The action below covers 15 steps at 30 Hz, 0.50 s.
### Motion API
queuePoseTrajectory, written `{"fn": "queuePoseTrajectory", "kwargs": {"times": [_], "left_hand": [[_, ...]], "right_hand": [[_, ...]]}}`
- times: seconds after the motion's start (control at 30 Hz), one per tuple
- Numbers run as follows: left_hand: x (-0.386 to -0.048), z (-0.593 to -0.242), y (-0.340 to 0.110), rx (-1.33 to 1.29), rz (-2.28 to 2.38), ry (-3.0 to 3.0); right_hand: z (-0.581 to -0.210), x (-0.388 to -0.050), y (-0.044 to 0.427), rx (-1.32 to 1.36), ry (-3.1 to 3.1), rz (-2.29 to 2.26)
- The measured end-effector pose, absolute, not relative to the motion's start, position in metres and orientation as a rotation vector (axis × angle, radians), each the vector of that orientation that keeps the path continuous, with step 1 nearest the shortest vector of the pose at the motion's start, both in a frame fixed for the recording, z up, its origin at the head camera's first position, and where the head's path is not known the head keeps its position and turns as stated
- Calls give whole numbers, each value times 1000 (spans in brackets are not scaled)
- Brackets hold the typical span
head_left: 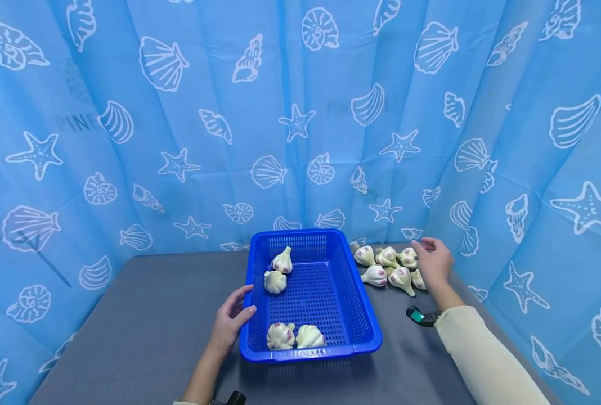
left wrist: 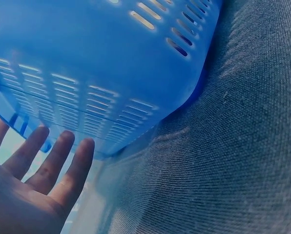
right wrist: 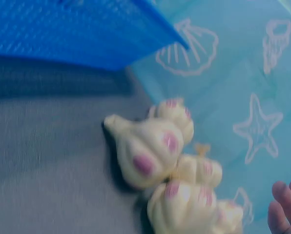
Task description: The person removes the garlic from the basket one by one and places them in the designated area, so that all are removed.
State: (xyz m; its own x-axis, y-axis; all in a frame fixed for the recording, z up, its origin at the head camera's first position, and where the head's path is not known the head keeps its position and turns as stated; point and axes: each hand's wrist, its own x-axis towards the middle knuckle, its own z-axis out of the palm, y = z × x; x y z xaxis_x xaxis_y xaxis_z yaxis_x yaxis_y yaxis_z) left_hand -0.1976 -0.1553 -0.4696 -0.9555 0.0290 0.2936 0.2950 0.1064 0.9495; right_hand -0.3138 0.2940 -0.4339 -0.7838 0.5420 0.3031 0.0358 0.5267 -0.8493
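Note:
My left hand (head_left: 228,320) is at the left rim of a blue plastic basket (head_left: 373,332), thumb and fingertips touching the rim. In the left wrist view its fingers (left wrist: 52,168) are spread and fairly straight beside the slotted wall. Inside the basket lie several garlic bulbs, a pair toward the far left and a pair at the near side. My right hand (head_left: 436,264) hovers at the right end of a cluster of garlic bulbs (head_left: 400,278), fingers loosely bent. In the right wrist view its fingertips (right wrist: 280,209) are apart from the bulbs, and nothing shows between them.
A grey cloth (head_left: 143,326) covers the table. The garlic cluster sits against the basket's right side, near the far edge. A blue curtain (head_left: 300,140) with white shell prints hangs behind and along both sides.

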Motion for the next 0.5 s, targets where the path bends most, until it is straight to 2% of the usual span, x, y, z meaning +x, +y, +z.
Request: {"fn": "queuePoseTrajectory", "kwargs": {"times": [0.5], "left_hand": [[-197,-469,-156,-308,-1948,-2206]], "right_hand": [[-408,-333,239,-276,-2244,1422]]}}
